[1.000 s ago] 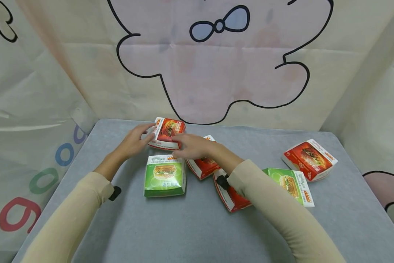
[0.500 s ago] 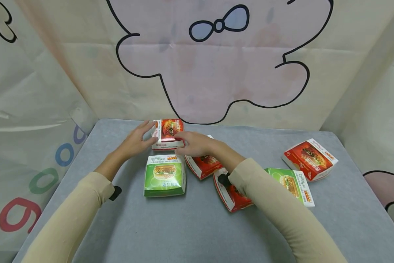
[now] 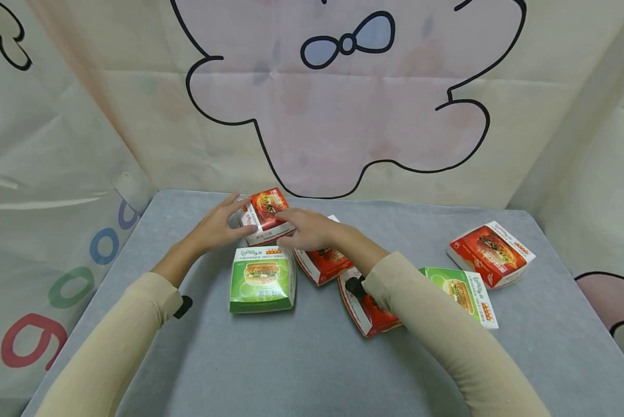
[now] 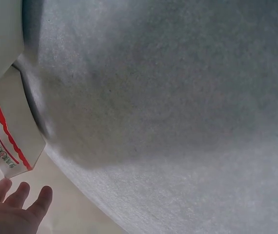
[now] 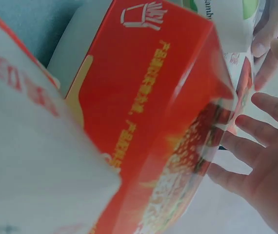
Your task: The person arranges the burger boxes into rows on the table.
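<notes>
A red burger box [image 3: 268,209] lies turned at an angle near the table's back edge, between both hands. My left hand [image 3: 215,227] is at its left side, thumb at the front corner and fingers extended along it. From the right, my right hand [image 3: 310,229] reaches to the box's other side with fingers stretched out. The right wrist view shows this right hand [image 5: 263,151] spread, fingers loose. Just in front of the red box sits a green burger box [image 3: 261,279]. In the left wrist view the left hand's fingertips [image 4: 45,192] are beside the red box's white flank [image 4: 7,136].
Two more red burger boxes, one [image 3: 325,265] beside the green box and one [image 3: 366,314] nearer, lie under the right forearm. At the right are another green box [image 3: 459,294] and a red box [image 3: 491,253]. A printed cloth wall [image 3: 317,133] rises behind the grey table [image 3: 270,365].
The red box between the hands has turned counterclockwise and its front edge has come closer to the green box. The left thumb has moved slightly right along it; the right hand shifted little.
</notes>
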`<state>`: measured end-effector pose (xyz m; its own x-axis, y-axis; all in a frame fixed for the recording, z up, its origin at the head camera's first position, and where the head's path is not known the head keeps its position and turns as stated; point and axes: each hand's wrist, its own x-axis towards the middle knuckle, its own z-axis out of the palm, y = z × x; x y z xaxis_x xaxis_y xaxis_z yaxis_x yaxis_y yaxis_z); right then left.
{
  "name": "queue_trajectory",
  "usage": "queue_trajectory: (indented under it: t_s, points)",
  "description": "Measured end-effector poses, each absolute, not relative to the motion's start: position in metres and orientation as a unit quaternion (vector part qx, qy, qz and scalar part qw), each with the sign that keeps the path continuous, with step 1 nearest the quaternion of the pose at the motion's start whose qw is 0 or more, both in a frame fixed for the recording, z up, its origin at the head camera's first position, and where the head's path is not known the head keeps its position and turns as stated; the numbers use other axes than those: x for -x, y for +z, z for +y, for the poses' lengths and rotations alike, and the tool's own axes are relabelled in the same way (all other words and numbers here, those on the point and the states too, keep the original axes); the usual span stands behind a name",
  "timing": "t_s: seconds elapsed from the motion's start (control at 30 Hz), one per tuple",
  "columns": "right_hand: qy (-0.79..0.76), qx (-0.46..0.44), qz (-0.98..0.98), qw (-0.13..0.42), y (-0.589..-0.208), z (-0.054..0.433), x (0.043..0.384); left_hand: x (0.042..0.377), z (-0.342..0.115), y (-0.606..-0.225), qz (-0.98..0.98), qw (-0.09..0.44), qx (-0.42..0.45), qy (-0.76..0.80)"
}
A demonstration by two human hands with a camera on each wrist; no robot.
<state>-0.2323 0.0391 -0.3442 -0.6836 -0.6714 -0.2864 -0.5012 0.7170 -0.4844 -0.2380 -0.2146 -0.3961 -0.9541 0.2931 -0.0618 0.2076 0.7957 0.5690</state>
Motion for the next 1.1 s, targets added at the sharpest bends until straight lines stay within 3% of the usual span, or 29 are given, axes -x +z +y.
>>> queue_trajectory:
  t_s: [0.33,1.1]
  points:
    - [-0.184,0.327,0.902,0.211,-0.343,0.034,0.227,0.238,-0.214,-0.398,0.946,0.067,-0.124,0.292]
    - [-0.200,0.330,0.893,0.232,-0.347,0.030,0.230,0.238,-0.220,-0.401,0.923,0.023,-0.114,0.366]
